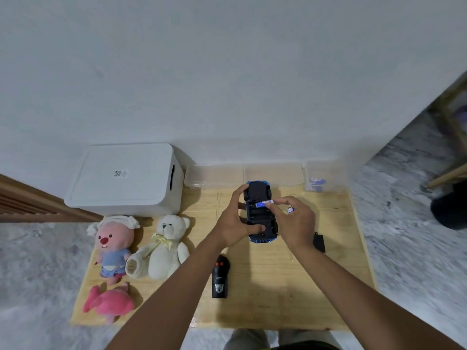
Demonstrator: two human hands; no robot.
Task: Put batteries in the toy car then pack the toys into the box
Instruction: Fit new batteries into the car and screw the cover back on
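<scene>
Toy car (258, 214): belly-up, gripped lengthwise by left hand (233, 223). Battery (264, 203): pinched in right hand (294, 221), long axis crosswise to car, over underside bay toward car's far end; probably pressing down next.

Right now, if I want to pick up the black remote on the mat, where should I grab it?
Grab the black remote round its middle, coming down from above and pinching across its two long sides. It lies flat on the mat with its long body pointing away from you. The narrow width is easy to span, and bare mat shows along its right side.
</scene>
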